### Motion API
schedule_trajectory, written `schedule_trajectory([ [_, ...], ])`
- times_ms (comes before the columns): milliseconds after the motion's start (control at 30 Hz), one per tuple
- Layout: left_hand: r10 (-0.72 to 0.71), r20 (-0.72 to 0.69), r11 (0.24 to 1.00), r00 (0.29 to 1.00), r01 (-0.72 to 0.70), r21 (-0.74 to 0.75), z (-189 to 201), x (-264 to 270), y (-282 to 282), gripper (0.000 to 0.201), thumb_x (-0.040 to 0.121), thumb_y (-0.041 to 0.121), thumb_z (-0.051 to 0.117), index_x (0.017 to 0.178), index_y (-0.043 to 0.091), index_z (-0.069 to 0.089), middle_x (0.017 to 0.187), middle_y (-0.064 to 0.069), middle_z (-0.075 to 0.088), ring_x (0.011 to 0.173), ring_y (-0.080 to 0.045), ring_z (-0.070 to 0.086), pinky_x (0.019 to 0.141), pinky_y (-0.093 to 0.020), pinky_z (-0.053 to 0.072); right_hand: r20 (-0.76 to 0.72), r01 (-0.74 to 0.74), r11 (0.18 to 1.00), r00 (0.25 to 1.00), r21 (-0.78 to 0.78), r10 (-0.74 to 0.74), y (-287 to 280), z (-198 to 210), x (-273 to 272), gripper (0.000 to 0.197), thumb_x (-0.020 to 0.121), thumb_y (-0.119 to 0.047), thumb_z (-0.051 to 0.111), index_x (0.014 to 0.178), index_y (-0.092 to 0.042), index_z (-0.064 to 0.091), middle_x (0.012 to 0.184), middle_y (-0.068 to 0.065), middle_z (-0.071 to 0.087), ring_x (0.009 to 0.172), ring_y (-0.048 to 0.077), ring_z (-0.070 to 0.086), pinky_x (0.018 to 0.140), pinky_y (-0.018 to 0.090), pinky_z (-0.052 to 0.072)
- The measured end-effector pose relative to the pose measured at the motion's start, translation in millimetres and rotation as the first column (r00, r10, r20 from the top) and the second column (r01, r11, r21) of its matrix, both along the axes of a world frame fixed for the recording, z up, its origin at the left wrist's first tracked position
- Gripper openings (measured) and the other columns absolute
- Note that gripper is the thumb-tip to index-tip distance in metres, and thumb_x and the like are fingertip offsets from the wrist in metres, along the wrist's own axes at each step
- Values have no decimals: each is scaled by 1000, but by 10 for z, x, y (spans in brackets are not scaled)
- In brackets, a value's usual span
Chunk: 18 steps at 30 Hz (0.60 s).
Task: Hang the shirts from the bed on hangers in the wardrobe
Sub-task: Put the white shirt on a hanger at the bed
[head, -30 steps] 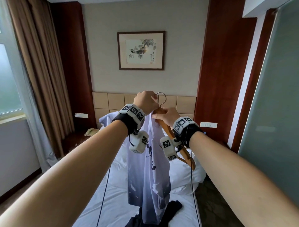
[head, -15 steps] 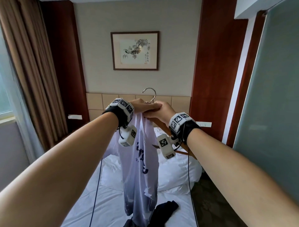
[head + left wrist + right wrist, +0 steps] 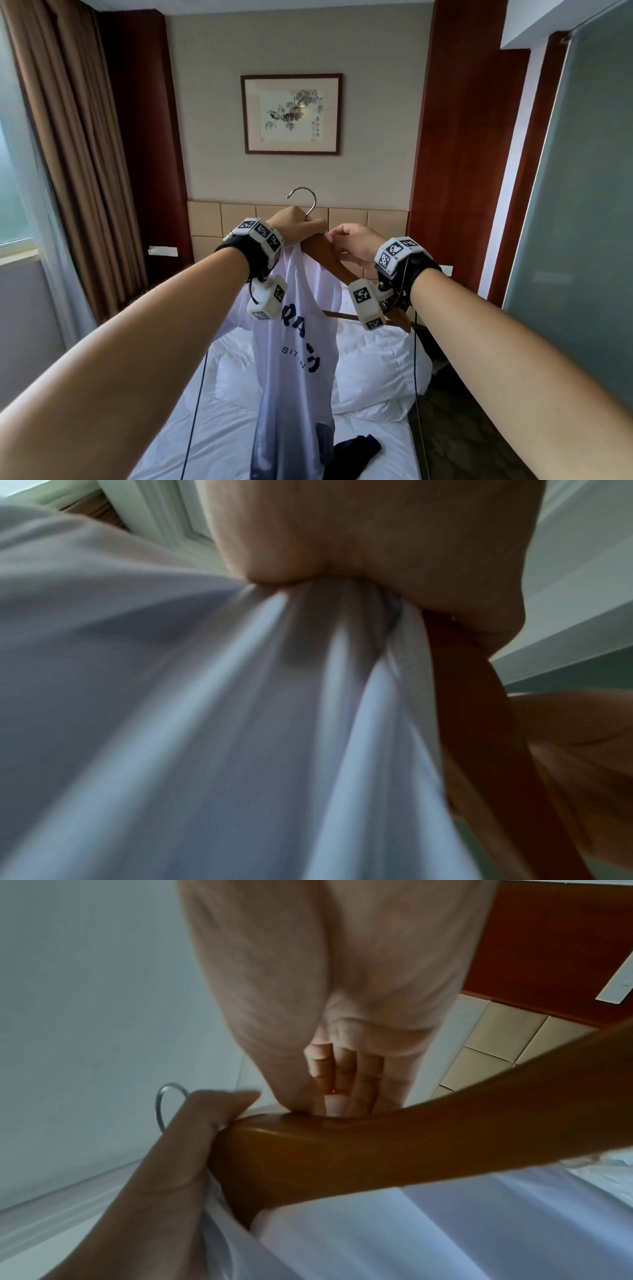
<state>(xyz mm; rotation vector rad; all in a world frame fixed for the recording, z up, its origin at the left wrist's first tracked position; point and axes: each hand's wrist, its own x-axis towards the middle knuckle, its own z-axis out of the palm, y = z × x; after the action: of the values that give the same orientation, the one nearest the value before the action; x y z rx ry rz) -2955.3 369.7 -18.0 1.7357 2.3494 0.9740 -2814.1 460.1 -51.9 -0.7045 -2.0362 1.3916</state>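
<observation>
**White shirt held up on a wooden hanger above the bed**

The left hand [image 3: 297, 226] is closed in a fist around the bunched neck of the white shirt [image 3: 298, 346] and the top of the wooden hanger [image 3: 329, 258], just under the metal hook [image 3: 305, 200]. In the left wrist view the cloth runs in tight folds into this fist, with the brown wood beside it. The right hand [image 3: 356, 245] lies on the right shoulder of the hanger; its fingers [image 3: 346, 1074] are curled over the upper edge of the wood and the thumb touches it, so it holds the hanger lightly. The shirt hangs down from the left hand, with dark blue letters on the front, and its lower part is greyish. Under it is the bed [image 3: 219, 431] with white pillows [image 3: 373, 370], and a dark garment [image 3: 356, 448] lies on the sheet. On the wall behind hangs a framed picture [image 3: 291, 114].
</observation>
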Motion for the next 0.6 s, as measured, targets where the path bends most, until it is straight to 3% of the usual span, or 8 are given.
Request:
schedule_trajectory([
  [100,-7,-53,1000,999,6,-9,12,32,-3,62,73,70,68,52,18,43,53,1,41,51,-16,39,53,-25,31,54,40,992,997,122,-47,28,17,-69,16,94,4,56,86,-10,56,84,15,62,78,26,62,81,38,58],
  [200,60,-88,998,994,-59,6,23,11,-10,51,72,61,71,55,18,49,57,2,46,56,-18,45,54,-25,35,151,87,964,980,251,-128,8,54,-95,19,94,-2,53,80,-14,56,68,6,59,55,15,50,58,27,48],
  [267,95,-115,995,989,-95,13,19,-5,-23,43,74,54,70,59,17,53,60,1,49,59,-20,48,56,-26,37,217,90,951,963,297,-159,-32,82,-110,23,95,-9,51,75,-17,58,62,3,58,51,13,43,50,24,37],
  [333,113,-131,994,985,-112,18,11,-20,-51,39,75,51,68,63,15,56,63,-1,52,60,-20,50,58,-26,39,299,89,934,933,346,-199,-69,75,-161,34,98,-23,49,66,-17,56,59,2,57,50,14,40,51,24,35],
  [400,117,-130,993,985,-113,41,18,-39,-93,34,77,46,66,64,16,55,64,-2,50,60,-22,48,58,-26,38,385,112,896,875,430,-294,-105,21,-211,51,99,-48,44,60,-17,54,60,3,59,52,19,48,62,29,44],
  [433,121,-129,992,984,-115,53,31,-57,-118,33,78,44,64,62,17,54,64,-2,50,61,-22,48,58,-27,39,404,125,880,853,458,-331,-98,-12,-239,53,97,-52,44,59,-17,56,63,4,63,57,22,56,68,32,49],
  [500,130,-134,990,982,-122,70,60,-103,-165,33,78,42,63,60,17,51,64,-2,50,61,-22,49,58,-27,39,427,142,869,826,475,-368,-91,-46,-263,39,94,-39,51,64,-16,61,71,7,68,67,26,65,75,35,53],
  [600,154,-167,985,974,-139,99,119,-211,-235,35,79,42,61,58,17,49,61,0,48,60,-22,47,57,-26,38,445,165,863,802,477,-399,-57,-70,-263,30,88,-32,53,64,-16,61,73,7,68,65,25,62,70,32,50],
])
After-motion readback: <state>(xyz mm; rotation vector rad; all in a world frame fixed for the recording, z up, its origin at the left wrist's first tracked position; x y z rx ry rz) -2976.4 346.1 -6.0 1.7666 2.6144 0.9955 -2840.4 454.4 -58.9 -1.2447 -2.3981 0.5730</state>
